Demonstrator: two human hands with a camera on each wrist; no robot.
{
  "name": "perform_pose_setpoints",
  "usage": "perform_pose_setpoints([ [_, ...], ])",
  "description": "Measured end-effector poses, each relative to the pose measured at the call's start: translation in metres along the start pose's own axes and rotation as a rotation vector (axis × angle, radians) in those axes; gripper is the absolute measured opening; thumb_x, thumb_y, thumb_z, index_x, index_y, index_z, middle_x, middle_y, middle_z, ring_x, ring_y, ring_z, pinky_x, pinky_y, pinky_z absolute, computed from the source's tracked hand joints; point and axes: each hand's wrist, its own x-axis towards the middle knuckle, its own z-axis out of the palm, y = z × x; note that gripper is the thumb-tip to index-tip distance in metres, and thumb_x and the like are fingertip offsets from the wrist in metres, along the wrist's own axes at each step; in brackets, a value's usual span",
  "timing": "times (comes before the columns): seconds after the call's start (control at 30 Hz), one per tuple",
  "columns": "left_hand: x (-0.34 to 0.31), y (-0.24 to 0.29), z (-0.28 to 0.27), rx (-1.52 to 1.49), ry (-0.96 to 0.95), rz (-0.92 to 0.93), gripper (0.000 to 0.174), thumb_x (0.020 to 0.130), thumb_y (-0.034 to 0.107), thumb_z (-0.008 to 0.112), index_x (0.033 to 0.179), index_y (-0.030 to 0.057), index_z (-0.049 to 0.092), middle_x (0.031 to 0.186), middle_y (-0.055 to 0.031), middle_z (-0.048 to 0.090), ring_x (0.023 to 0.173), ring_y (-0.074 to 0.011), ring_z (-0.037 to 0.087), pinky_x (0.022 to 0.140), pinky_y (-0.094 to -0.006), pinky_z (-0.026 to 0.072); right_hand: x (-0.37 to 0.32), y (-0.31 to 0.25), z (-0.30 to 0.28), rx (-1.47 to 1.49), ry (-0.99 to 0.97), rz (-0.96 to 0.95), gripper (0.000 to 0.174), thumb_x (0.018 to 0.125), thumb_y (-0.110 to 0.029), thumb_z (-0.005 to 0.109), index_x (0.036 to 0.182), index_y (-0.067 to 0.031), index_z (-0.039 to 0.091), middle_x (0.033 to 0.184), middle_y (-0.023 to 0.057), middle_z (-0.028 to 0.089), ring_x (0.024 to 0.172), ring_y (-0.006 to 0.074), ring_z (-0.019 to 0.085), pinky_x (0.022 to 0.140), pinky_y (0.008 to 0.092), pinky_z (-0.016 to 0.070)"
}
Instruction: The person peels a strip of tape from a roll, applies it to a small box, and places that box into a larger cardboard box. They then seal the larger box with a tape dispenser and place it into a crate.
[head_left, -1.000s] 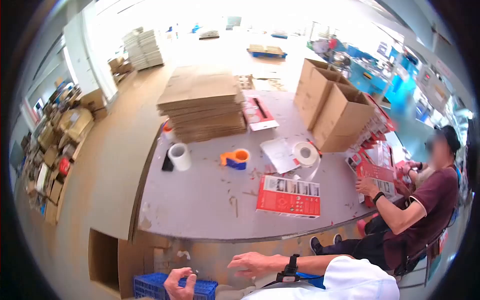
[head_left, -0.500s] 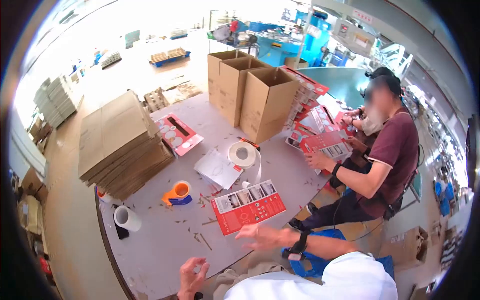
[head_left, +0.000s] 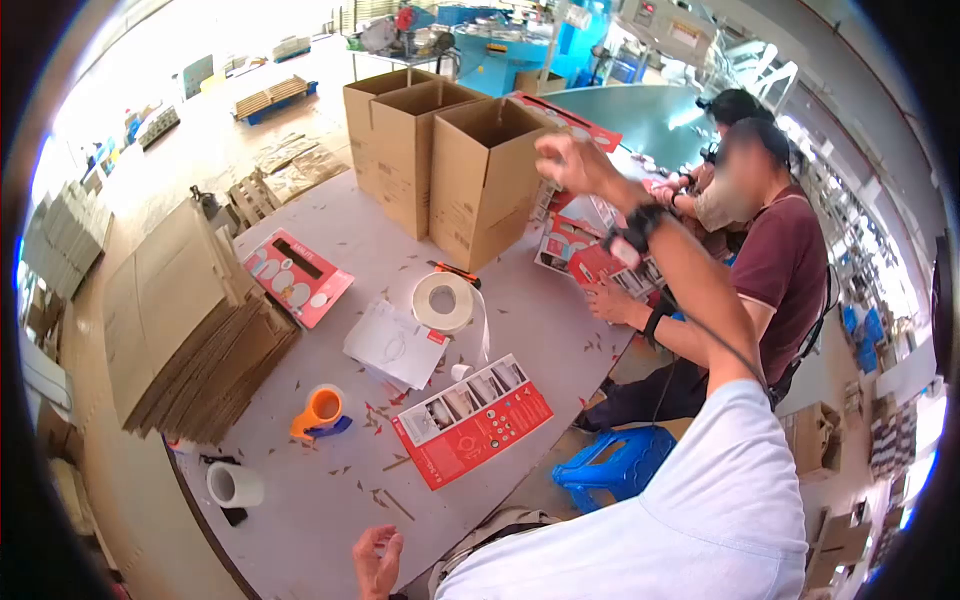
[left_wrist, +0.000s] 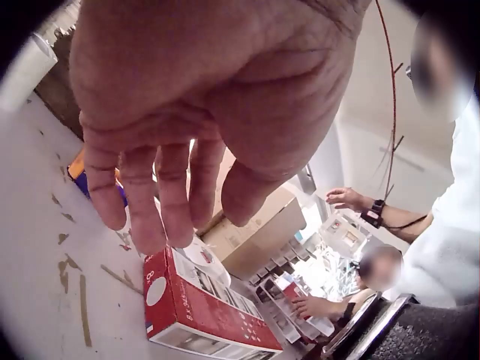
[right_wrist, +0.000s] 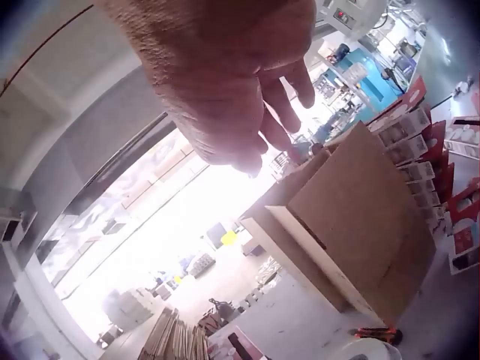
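Up goes the right hand (head_left: 575,165), above the tabletop (head_left: 545,335) near the open cardboard cartons (head_left: 485,200), its grip loose, fingers apart! Down at the near edge, the left hand (head_left: 376,562) hovers, its grip relaxed and wide, fingers slightly bent. Between the hands and the cartons lies the red printed box (head_left: 472,420), on the tabletop, with the white tape roll (head_left: 443,302) beyond it and the orange tape dispenser (head_left: 321,412) off to its left.
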Motion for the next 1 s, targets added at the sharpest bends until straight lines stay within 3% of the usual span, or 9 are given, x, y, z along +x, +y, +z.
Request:
perform_pose_setpoints([
  [0.17, 0.018, 0.011, 0.011, -0.01, -0.006, -0.089, 0.02, 0.086, 0.01, 0.073, 0.105, 0.0023, 0.073, 0.09, -0.0063, 0.074, 0.081, -0.0147, 0.067, 0.074, -0.0301, 0.0533, 0.084, 0.064, 0.037, -0.103, -0.153, -0.203, 0.052, 0.082, -0.013, 0.064, 0.134, -0.0087, 0.059, 0.126, 0.0172, 0.068, 0.117, 0.0339, 0.064, 0.099, 0.0421, 0.052],
  [0.37, 0.04, 0.038, 0.027, -0.002, 0.048, -0.065, 0.02, 0.084, 0.01, 0.074, 0.103, 0.0031, 0.074, 0.093, -0.0093, 0.075, 0.084, -0.019, 0.069, 0.077, -0.0328, 0.052, 0.114, 0.069, 0.082, -0.458, -0.514, -0.148, 0.065, 0.079, -0.005, 0.062, 0.142, -0.0183, 0.053, 0.136, 0.0125, 0.061, 0.127, 0.0309, 0.059, 0.103, 0.0461, 0.0502],
  [0.5, 0.044, 0.036, 0.034, 0.017, 0.05, -0.081, 0.018, 0.085, 0.01, 0.075, 0.102, 0.004, 0.074, 0.093, -0.0095, 0.075, 0.085, -0.0197, 0.07, 0.078, -0.0331, 0.0525, 0.123, 0.074, 0.11, -0.393, -0.469, -0.189, 0.064, 0.077, -0.004, 0.063, 0.138, -0.0177, 0.056, 0.126, 0.0129, 0.067, 0.122, 0.0318, 0.062, 0.1, 0.0468, 0.051],
  [0.63, 0.047, 0.038, 0.039, 0.031, 0.035, -0.11, 0.018, 0.084, 0.01, 0.075, 0.102, 0.0049, 0.074, 0.093, -0.0093, 0.075, 0.085, -0.0208, 0.07, 0.077, -0.0331, 0.0526, 0.13, 0.078, 0.125, -0.149, -0.325, -0.096, 0.047, 0.08, -0.036, 0.07, 0.118, -0.0095, 0.067, 0.115, 0.0135, 0.071, 0.114, 0.0343, 0.066, 0.094, 0.0456, 0.0534],
  [0.67, 0.049, 0.037, 0.041, 0.024, 0.032, -0.1, 0.019, 0.084, 0.01, 0.076, 0.102, 0.0051, 0.074, 0.093, -0.0092, 0.075, 0.085, -0.0212, 0.07, 0.077, -0.0331, 0.0526, 0.13, 0.048, 0.1, -0.001, -0.479, 0.013, 0.056, 0.077, -0.056, 0.069, 0.105, -0.0068, 0.07, 0.111, 0.0158, 0.072, 0.111, 0.0337, 0.067, 0.093, 0.0447, 0.0532],
  [0.77, 0.056, 0.04, 0.046, 0.043, 0.019, -0.06, 0.02, 0.085, 0.011, 0.076, 0.103, 0.0053, 0.073, 0.093, -0.0092, 0.075, 0.085, -0.0221, 0.071, 0.077, -0.0333, 0.0528, 0.149, 0.034, 0.119, -0.048, -0.414, 0.146, 0.049, 0.079, -0.051, 0.064, 0.097, -0.0063, 0.071, 0.11, 0.0187, 0.071, 0.109, 0.034, 0.067, 0.092, 0.0449, 0.0523],
  [0.8, 0.06, 0.048, 0.049, 0.044, 0.011, -0.027, 0.02, 0.085, 0.011, 0.075, 0.104, 0.0045, 0.073, 0.093, -0.0096, 0.075, 0.084, -0.0205, 0.07, 0.076, -0.0326, 0.053, 0.153, 0.057, 0.15, -0.093, -0.258, 0.037, 0.046, 0.085, -0.047, 0.064, 0.099, -0.0031, 0.072, 0.1, 0.0224, 0.071, 0.097, 0.0382, 0.069, 0.084, 0.0462, 0.0531],
  [0.87, 0.064, 0.062, 0.047, 0.057, -0.002, 0.036, 0.02, 0.085, 0.009, 0.074, 0.104, 0.0029, 0.073, 0.094, -0.0105, 0.074, 0.083, -0.0175, 0.069, 0.075, -0.0312, 0.0535, 0.153, 0.076, 0.158, -0.198, -0.167, 0.045, 0.04, 0.083, -0.04, 0.06, 0.095, -0.0039, 0.071, 0.099, 0.021, 0.072, 0.096, 0.0376, 0.069, 0.084, 0.0452, 0.0534],
  [1.0, 0.068, 0.048, 0.052, -0.1, -0.004, 0.014, 0.021, 0.086, 0.012, 0.075, 0.106, 0.005, 0.073, 0.096, -0.0099, 0.075, 0.085, -0.0221, 0.07, 0.077, -0.0325, 0.0533, 0.157, 0.109, 0.098, -0.125, -0.006, -0.027, 0.034, 0.085, -0.034, 0.061, 0.092, -0.0032, 0.072, 0.089, 0.0203, 0.072, 0.087, 0.0365, 0.07, 0.079, 0.0421, 0.0543],
])
